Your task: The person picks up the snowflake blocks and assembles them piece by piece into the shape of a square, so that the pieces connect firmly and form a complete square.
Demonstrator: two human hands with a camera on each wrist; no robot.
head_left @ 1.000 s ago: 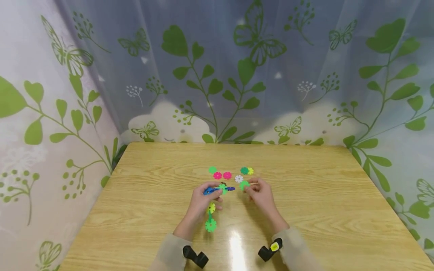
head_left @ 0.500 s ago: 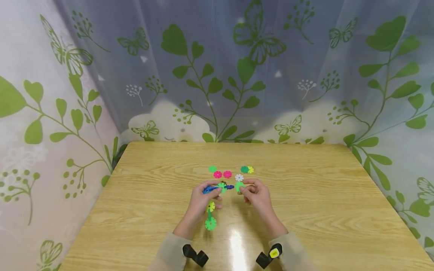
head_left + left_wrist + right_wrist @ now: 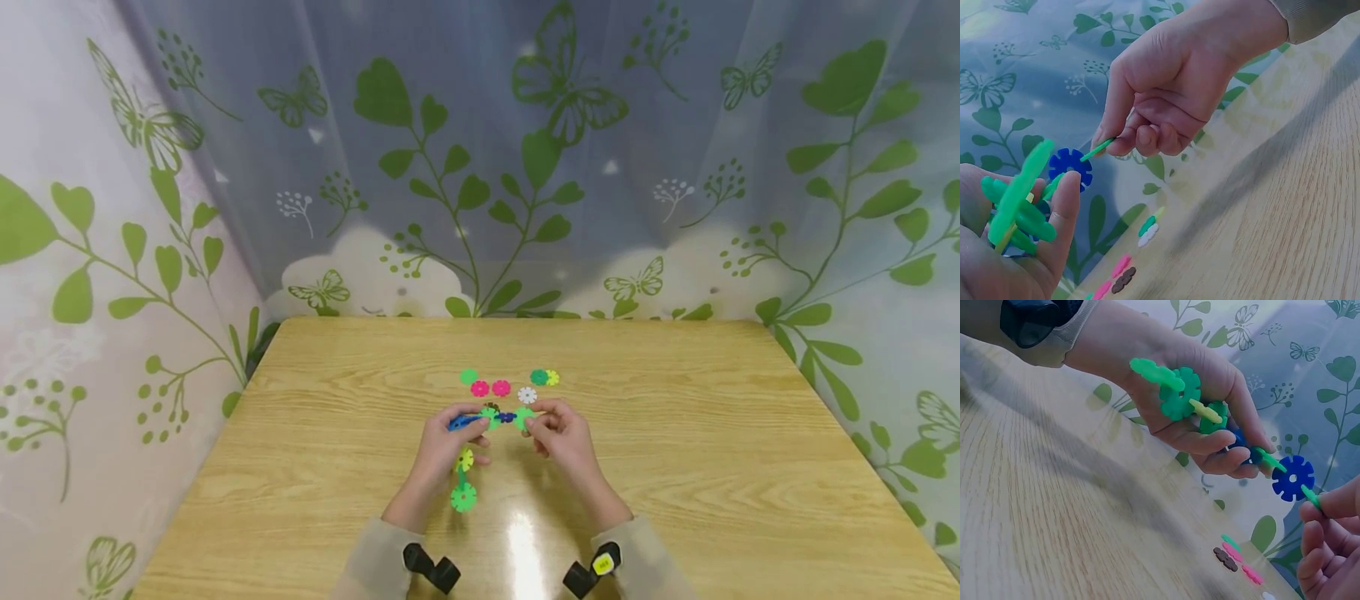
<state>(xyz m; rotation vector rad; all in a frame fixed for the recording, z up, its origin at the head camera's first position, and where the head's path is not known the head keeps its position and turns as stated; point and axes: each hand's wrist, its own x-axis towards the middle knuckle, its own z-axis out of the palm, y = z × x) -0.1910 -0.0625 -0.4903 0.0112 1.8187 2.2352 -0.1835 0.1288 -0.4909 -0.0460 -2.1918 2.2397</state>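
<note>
Head view first, working outward from us: our two sleeves come in at 6 o'clock, and there's a glossy patch of bare table (image 3: 712, 467) between them. Lots of open wood at 3 and 9 o'clock; both side edges are well apart from the hands, and so is the near edge.

Our left hand (image 3: 442, 446) grips the snowflake-piece assembly (image 3: 480, 419), fingers curled round its middle. A tail of it hangs toward us: a yellow piece and then a green flower piece (image 3: 463, 497), which sits closest to us at about 6 o'clock from the hand. On the left wrist view you can see the thumb and fingers clamped on the green bits, with the blue piece (image 3: 1070, 168) sticking out past the fingertips.

Our right hand (image 3: 561, 433) is just beside it at 3 o'clock, pinching a single green piece (image 3: 523, 417) between thumb and forefinger, the other fingers tucked in. On the right wrist view that green piece (image 3: 1310, 496) sits right at the rim of the blue piece (image 3: 1292, 478); can't tell whether it's actually slotted in or only touching.

Farther out, at 12 o'clock from the hands, loose pieces lie flat: a white piece (image 3: 527, 395) nearest, two pink pieces (image 3: 491, 388), then a green one (image 3: 468, 377) and a dark green and yellow pair (image 3: 545, 377). Beyond them is plenty of bare wood up to the far edge, where the leaf-print curtain (image 3: 480, 167) hangs.
</note>
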